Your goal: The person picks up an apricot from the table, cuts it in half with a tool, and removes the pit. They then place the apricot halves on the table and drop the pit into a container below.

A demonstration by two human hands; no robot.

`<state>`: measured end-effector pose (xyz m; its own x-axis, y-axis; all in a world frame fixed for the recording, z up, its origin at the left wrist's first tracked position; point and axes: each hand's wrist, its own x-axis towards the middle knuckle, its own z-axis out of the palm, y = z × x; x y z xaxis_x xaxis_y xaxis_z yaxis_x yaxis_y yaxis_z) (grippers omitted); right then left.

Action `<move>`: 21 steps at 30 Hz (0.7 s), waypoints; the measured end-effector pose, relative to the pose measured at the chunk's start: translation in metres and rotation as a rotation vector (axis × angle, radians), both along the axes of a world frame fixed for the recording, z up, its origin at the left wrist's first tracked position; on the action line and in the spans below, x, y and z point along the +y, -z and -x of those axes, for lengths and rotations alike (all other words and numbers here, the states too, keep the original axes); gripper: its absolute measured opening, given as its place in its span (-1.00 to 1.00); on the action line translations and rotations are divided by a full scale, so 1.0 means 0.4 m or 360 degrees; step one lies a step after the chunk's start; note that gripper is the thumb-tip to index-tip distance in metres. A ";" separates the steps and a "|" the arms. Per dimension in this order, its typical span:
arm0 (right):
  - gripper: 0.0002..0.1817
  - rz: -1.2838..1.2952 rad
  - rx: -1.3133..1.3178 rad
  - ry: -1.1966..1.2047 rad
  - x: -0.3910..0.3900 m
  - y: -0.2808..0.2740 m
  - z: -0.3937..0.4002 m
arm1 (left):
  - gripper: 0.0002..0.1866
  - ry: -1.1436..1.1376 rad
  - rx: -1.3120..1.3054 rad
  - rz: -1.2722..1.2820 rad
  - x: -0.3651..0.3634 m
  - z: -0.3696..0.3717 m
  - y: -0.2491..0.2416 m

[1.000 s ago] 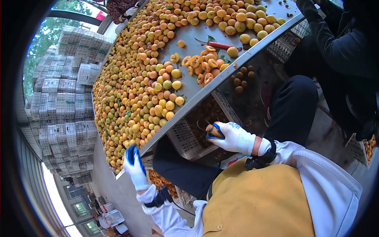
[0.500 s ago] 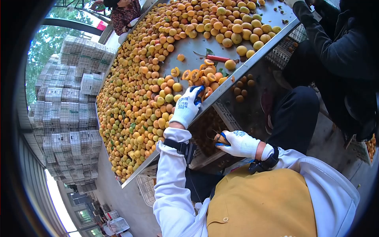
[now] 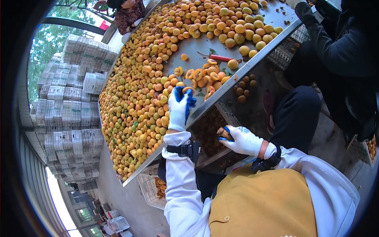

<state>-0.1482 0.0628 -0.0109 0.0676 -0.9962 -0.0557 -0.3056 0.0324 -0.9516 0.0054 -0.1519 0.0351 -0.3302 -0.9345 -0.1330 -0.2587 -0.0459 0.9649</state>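
Head view, far left: grey-white slatted plastic crates (image 3: 65,114) rise in tall stacks, well apart from the hands.
Apricot heap: round yellow-orange apricots (image 3: 134,114) crowd the grey metal table (image 3: 192,47) to its near edge; a nudge from the left sleeve could, I'd judge, roll one off.
Left hand: in a white knit glove with blue-coated fingertips, the left hand (image 3: 180,106) is over that edge, its fingers curled and seemingly pinching an orange, cut-looking apricot piece (image 3: 188,90). Wet flesh against slick coating could let it slip.
Cut fruit: orange, hollowed apricot halves (image 3: 205,74) lie loosely piled just beyond that hand, near the edge; a careless brush might scatter them.
Red handle: a red-handled knife with a thin pale blade (image 3: 221,58) lies behind the halves; reaching too far across them could bring fingers onto its blade.
Right hand: in a matching glove, the right hand (image 3: 244,141) is off the table's edge, fingers closed round a tan-brown object (image 3: 224,133), mostly hidden. I can't tell what it is; if its dark end is sharp, a slip could nick the other glove.
Floor side: small brownish round fruit (image 3: 245,87) lies below the table; stepping on it could mean a skid.
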 end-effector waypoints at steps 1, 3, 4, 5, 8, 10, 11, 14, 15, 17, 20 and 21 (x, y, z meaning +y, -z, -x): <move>-0.63 0.0053 -0.0084 0.0047 -0.001 0.001 -0.005 | -0.82 -0.0020 0.0285 -0.0100 0.037 -0.001 -0.024; -0.62 0.0100 -0.0169 0.0072 -0.003 -0.003 -0.013 | -0.83 -0.0031 0.0827 -0.0295 0.100 -0.018 -0.042; -0.62 0.0074 -0.0250 0.0072 -0.002 -0.017 -0.012 | -0.83 -0.0051 0.0829 -0.0295 0.120 -0.028 -0.033; -0.62 0.0045 -0.0330 0.0073 -0.002 -0.028 -0.013 | -0.81 -0.0124 0.1036 -0.0466 0.139 -0.036 -0.021; -0.65 0.0077 -0.0469 0.0090 -0.002 -0.039 -0.026 | -0.78 -0.0190 0.1298 -0.0640 0.203 -0.041 0.014; -0.65 -0.0035 -0.0514 0.0027 -0.002 -0.049 -0.026 | -0.74 -0.0281 0.1280 -0.0628 0.240 -0.029 0.024; -0.65 -0.0062 -0.0536 0.0009 -0.002 -0.050 -0.028 | -0.71 -0.0253 0.1257 -0.0596 0.251 -0.033 0.047; -0.65 -0.0097 -0.0574 -0.0035 -0.007 -0.045 -0.033 | -0.65 -0.0212 0.1364 -0.0776 0.289 -0.045 0.084; -0.66 -0.0104 -0.0603 -0.0031 -0.008 -0.043 -0.037 | -0.60 -0.0256 0.1385 -0.0776 0.295 -0.042 0.096; -0.68 -0.0103 -0.0567 -0.0049 -0.012 -0.034 -0.038 | -0.60 -0.0258 0.1385 -0.0750 0.311 -0.040 0.116; -0.66 -0.0139 -0.0472 -0.0050 -0.014 -0.031 -0.039 | -0.57 -0.0309 0.1398 -0.0748 0.333 -0.025 0.111; -0.66 -0.0144 -0.0470 -0.0049 -0.014 -0.030 -0.040 | -0.58 -0.0312 0.1355 -0.0732 0.339 -0.019 0.101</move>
<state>-0.1322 0.0572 0.0010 0.1242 -0.9852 -0.1177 -0.0186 0.1163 -0.9930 0.0131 -0.0163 -0.0053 -0.3289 -0.8997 -0.2869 0.5659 -0.4310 0.7028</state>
